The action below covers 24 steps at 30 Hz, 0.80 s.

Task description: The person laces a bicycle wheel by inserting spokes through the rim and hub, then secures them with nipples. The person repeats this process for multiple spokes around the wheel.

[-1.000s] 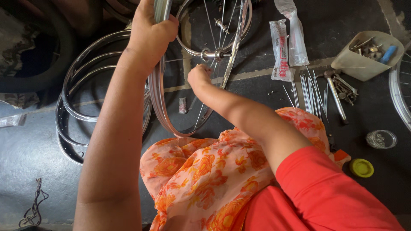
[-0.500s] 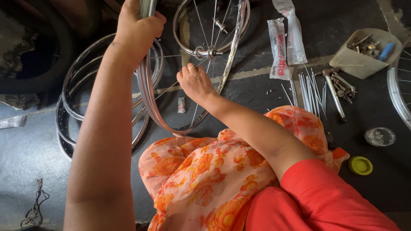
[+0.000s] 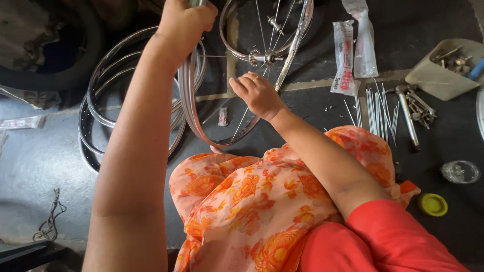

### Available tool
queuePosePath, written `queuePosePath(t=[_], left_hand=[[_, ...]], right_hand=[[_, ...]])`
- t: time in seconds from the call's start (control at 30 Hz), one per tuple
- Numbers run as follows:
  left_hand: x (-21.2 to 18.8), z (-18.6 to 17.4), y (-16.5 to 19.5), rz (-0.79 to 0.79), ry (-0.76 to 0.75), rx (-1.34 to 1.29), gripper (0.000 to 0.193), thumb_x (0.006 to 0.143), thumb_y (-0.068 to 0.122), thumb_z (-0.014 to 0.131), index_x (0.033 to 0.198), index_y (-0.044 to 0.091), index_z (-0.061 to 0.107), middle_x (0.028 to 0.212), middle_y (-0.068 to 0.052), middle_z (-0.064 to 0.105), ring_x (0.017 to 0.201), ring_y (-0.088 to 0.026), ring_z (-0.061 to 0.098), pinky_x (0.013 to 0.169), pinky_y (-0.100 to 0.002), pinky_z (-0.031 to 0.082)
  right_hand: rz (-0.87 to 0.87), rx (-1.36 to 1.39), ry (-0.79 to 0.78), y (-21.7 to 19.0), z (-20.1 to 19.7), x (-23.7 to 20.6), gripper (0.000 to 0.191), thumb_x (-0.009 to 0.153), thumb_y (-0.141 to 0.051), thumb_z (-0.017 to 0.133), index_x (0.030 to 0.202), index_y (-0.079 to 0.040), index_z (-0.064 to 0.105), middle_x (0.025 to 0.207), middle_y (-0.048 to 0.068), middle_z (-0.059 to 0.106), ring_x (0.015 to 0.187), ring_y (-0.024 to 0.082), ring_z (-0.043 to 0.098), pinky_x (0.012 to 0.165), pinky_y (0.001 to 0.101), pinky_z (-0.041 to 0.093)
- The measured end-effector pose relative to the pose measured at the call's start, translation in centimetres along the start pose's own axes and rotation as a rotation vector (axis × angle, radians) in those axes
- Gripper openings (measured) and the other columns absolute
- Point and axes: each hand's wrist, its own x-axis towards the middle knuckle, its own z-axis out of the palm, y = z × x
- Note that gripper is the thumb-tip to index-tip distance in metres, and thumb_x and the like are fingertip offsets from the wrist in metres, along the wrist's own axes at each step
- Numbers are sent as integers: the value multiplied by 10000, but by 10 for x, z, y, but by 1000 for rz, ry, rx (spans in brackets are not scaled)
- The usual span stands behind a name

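Two hands on wheel rim (image 3: 194, 118), left hand (image 3: 184, 22) gripping top, right hand (image 3: 257, 93) inside

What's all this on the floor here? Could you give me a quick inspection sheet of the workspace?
Surface: dark floor, worn grey at the left.
Job's things: bicycle wheel rim held upright, with spokes and hub.
Clutter: stack of bare rims, loose spokes, two plastic packets, tray of small parts, yellow lid, glass jar.
Hands: left hand grips the rim's top; right hand among the spokes, fingers curled.
Cables: wire tangle.
Surroundings: tyre at upper left.
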Motion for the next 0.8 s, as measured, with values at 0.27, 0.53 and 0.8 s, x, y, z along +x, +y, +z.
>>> queuePosePath(t=[0.27,0.53,0.8], left_hand=[[-49,4,-42,844,271,137,558,834,-28,720,1347,51,515,1283,-118,543,1197,-287,601,1056,-424,545],[-181,77,-171,370,311,-279,575,830,-97,662,1355,15,456,1193,-110,620,1130,-193,604,1035,-359,484],[-157,106,-109,-67,117,-488,189,817,-34,791,938,20,657,890,-30,697,794,-94,617,740,-253,532]], right_hand=[[223,164,129,3,6,-5,375,932,44,612,1285,-82,621,1175,74,678,1149,298,646,1084,395,514],[217,255,114,17,4,-7,349,922,71,598,1241,-66,628,1130,93,684,1083,324,655,984,429,526],[260,336,203,31,-12,-3,293,950,88,578,1184,-69,656,1066,107,693,1016,337,681,926,425,549]])
